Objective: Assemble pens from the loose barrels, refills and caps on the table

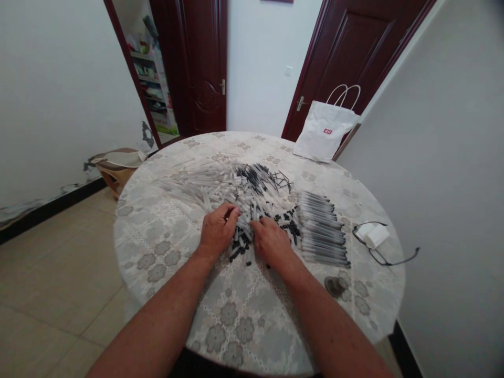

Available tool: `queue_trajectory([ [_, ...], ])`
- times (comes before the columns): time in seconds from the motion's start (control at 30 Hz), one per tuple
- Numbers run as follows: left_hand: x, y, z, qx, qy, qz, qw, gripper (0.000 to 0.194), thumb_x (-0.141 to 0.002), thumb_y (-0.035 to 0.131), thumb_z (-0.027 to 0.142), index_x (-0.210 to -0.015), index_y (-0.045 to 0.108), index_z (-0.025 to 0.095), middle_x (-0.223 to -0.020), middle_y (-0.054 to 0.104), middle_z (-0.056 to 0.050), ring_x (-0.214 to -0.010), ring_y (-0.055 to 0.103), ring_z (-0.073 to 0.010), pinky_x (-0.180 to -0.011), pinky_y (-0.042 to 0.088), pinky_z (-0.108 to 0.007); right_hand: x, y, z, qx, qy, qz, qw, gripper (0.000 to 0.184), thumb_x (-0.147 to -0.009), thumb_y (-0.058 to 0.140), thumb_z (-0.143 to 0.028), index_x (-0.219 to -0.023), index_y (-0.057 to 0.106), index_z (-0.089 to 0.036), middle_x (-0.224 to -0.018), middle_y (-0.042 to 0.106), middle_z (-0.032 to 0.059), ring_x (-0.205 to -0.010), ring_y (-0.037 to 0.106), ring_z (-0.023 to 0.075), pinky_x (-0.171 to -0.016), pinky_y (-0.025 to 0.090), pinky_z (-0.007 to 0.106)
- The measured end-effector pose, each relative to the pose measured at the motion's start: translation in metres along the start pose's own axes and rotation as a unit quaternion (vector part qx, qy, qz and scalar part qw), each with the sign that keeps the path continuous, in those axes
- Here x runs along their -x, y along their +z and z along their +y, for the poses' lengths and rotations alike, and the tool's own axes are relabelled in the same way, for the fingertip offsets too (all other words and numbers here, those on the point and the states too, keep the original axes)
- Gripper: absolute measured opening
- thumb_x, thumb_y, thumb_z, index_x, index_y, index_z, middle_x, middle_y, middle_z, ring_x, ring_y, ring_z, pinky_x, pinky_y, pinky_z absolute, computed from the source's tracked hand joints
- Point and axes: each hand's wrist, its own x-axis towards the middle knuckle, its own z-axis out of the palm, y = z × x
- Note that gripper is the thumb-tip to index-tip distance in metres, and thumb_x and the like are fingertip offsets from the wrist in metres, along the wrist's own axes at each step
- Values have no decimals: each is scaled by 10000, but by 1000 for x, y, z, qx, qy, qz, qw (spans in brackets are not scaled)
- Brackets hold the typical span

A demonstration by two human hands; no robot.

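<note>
- Patterned cloth [232,294] covers the round table, so I would lift small parts straight up rather than drag them over its texture.
- My left hand [218,231] is curled at the near edge of the pale short pieces [246,202], thumb close to the forefinger; I cannot tell whether it grips one.
- My right hand [273,244] is beside it, fingertips bent down into the same heap; any piece there is hidden from me.
- Light fingertip pinches suit these, I judge: pressing down could scatter the black bits [293,228].
- I'd give the right wrist room, since the row of slim sticks [323,231] lies near it and could roll.
</note>
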Motion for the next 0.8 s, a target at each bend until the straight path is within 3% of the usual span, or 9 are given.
queue_trajectory([
  [0.17,1,-2,4,-18,13,-2,1000,214,-944,572,373,-937,725,224,-849,765,-32,-763,690,-194,-759,491,-273,4,1,7,-36,-7,17,999,257,-966,511,-197,-1195,627,-192,-1110,639,114,-1070,589,229,-909,444,301],
  [0.33,1,-2,4,-33,27,-15,999,216,-936,575,364,-927,725,210,-868,761,-43,-795,688,-199,-772,486,-280,9,4,12,-57,10,35,998,210,-1003,498,-297,-1088,663,-201,-1036,669,100,-956,629,219,-855,459,305],
  [0.53,3,-1,6,-28,21,-44,998,221,-928,585,374,-907,722,201,-812,731,-21,-728,654,-174,-745,476,-279,7,5,17,-152,-7,174,973,172,-978,517,-225,-1072,655,-187,-1028,673,101,-956,630,218,-882,467,312],
  [0.63,3,-2,10,19,-4,-72,997,253,-920,601,410,-929,732,195,-823,730,-20,-735,650,-174,-725,484,-280,5,5,14,-225,-74,226,945,195,-971,474,-155,-1064,642,-192,-1013,671,95,-966,623,216,-888,473,317],
  [0.73,3,-1,13,123,-61,-121,983,296,-890,645,457,-998,723,192,-742,698,1,-636,620,-158,-616,484,-261,5,6,10,-261,-133,218,931,181,-972,461,-150,-1003,630,-205,-937,663,72,-905,620,207,-832,480,306],
  [0.8,3,-1,14,181,-94,-145,968,311,-886,648,472,-1003,708,190,-682,667,14,-560,589,-145,-532,466,-245,5,8,8,-273,-133,210,929,147,-971,485,-175,-1020,622,-200,-908,664,60,-833,618,195,-798,483,298],
])
